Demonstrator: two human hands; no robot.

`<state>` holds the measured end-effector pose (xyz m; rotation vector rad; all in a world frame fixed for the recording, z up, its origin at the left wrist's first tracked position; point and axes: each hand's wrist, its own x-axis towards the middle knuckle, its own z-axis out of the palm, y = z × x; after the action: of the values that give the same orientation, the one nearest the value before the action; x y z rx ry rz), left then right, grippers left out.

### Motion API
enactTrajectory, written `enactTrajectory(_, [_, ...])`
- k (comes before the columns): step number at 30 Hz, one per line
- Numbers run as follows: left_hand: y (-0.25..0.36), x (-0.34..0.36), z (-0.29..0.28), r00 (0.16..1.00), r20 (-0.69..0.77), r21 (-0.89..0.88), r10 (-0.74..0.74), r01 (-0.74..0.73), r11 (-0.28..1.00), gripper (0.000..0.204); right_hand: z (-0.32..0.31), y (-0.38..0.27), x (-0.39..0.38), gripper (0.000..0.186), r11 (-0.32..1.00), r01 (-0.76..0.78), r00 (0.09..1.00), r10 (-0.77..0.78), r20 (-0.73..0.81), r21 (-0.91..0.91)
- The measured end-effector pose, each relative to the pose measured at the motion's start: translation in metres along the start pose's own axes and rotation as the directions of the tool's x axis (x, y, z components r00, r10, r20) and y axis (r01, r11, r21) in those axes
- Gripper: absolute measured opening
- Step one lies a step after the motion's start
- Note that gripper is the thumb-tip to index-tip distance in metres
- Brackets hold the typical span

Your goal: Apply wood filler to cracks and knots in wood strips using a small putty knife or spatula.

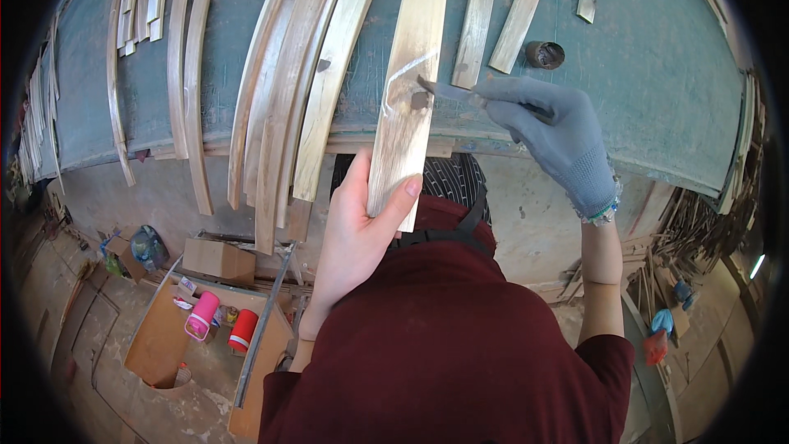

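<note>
A pale wooden board (408,41) runs from the green tabletop out over its near edge toward me. Bare, my left hand (362,214) grips the board's near end, thumb on top and fingers around the left edge. A grey knit glove covers my right hand (546,119), which pinches a putty knife (448,90). The blade's dark tip is at the board's face, beside a dark filler patch (421,99). White chalk-like lines frame that patch. To the right of the board, a small round tin (545,54) with dark contents stands on the table.
Several long boards (283,82) lie left of mine, their ends jutting over the edge of the green table (625,25). Shorter boards (524,8) lie to the right. Below left, a wooden stand (152,337) holds pink and red jugs. Scrap wood (699,230) is heaped at right.
</note>
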<state>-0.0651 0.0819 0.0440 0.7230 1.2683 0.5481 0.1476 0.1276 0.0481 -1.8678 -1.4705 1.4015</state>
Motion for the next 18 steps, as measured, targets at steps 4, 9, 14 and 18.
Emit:
enactTrajectory(4, [-0.003, 0.001, -0.004, 1.0, 0.004, 0.004, 0.016, -0.016, 1.0, 0.026, 0.004, -0.006, -0.003, 0.02, 0.997, -0.07, 0.995, 0.071, 0.077, -0.012])
enactTrajectory(9, [-0.001, 0.0, -0.005, 1.0, 0.011, 0.023, 0.006, -0.006, 1.0, 0.027, 0.003, -0.007, -0.005, 0.02, 0.998, -0.034, 0.993, 0.027, 0.114, 0.061])
enactTrajectory(14, [0.0, 0.0, -0.006, 1.0, 0.0, 0.016, 0.019, -0.019, 1.0, 0.027, 0.002, -0.009, 0.002, 0.019, 0.998, -0.059, 0.996, 0.057, 0.063, 0.024])
enactTrajectory(18, [0.002, -0.001, -0.01, 1.0, 0.004, 0.032, 0.007, -0.007, 0.999, 0.028, 0.01, -0.008, 0.001, 0.019, 0.997, -0.049, 0.996, 0.046, 0.071, 0.051])
